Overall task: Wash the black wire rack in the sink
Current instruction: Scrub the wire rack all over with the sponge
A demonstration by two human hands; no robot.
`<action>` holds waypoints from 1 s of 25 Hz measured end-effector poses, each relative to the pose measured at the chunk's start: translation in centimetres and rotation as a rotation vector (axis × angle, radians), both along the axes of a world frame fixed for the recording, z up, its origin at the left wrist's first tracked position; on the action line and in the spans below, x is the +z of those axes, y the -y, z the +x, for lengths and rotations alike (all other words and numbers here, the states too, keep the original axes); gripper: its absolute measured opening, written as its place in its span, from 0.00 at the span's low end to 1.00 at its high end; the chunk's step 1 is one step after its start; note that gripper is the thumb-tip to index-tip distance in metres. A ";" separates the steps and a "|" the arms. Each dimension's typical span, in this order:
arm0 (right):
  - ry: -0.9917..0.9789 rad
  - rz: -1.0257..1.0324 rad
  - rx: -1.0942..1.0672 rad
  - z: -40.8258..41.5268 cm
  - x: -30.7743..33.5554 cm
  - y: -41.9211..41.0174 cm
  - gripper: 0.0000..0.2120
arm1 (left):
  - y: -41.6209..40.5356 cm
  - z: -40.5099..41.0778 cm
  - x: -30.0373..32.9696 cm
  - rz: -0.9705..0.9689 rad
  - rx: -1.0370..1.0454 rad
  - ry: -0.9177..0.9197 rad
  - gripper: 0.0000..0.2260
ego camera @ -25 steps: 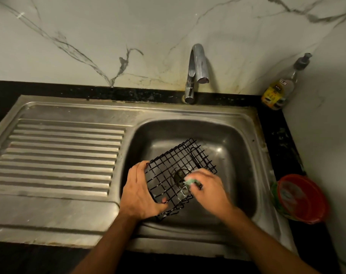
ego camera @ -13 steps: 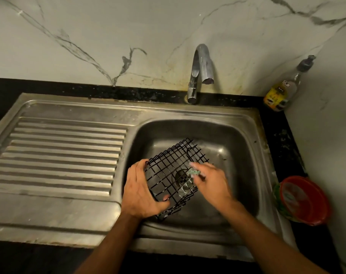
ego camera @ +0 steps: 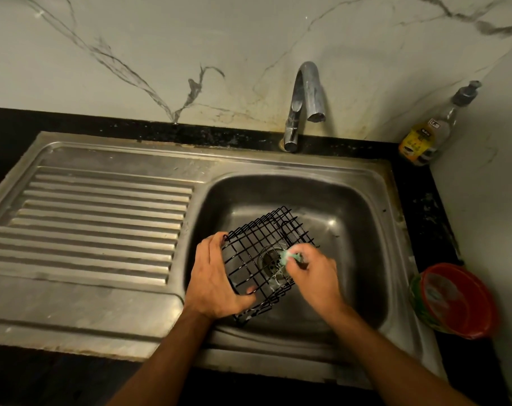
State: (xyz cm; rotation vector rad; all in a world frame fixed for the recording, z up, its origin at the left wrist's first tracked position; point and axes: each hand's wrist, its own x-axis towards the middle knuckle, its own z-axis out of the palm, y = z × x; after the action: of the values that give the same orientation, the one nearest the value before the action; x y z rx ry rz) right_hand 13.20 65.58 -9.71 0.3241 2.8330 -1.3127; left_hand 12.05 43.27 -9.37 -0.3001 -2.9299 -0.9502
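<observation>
A: What are the hands doing?

B: The left hand [ego camera: 216, 276] grips the near-left edge of the rack [ego camera: 263, 253]: fingers curled over the rim, thumb hooked through the wires on the near side. The right hand [ego camera: 313, 276] has its fingers curled tight on a small pale green scrubber [ego camera: 288, 257], pressing it against the rack's right part.

A: And where is the rack?

B: Inside the sink [ego camera: 366, 230] basin, tilted, its near corner down by the front wall and its far edge raised. The drain [ego camera: 270, 260] shows through the mesh, right under the scrubber.

A: Anything else around the sink?

B: The tap [ego camera: 306, 101] stands behind the basin, its spout curving over the back rim; I see no water running. Left of the basin lies the ribbed drainboard [ego camera: 96, 221]. At the sink's back right corner, a pump bottle [ego camera: 433, 133] with a yellow label stands by the wall. Right of the sink, near its front, sits a red tub [ego camera: 456, 300].

A: Does anything block the view?

B: The left palm hides the rack's near-left corner, and the right hand covers most of the scrubber.
</observation>
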 end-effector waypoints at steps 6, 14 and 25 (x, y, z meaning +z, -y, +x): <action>-0.265 0.015 0.368 2.5 0.7 3.7 0.14 | 0.0 0.1 -0.5 0.010 -0.003 -0.018 0.52; 0.019 0.089 0.230 -1.5 -0.2 0.0 0.07 | 0.1 -0.1 -0.2 0.025 0.024 0.013 0.54; -0.067 0.293 0.328 -4.0 -1.8 -4.2 0.10 | 0.1 0.1 0.1 0.042 0.013 0.008 0.54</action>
State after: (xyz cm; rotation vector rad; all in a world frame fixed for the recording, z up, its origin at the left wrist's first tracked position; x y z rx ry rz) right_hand 9.25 69.74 -11.50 -0.1846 2.9630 -0.8666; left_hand 12.15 43.20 -9.29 -0.2761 -2.9110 -1.0114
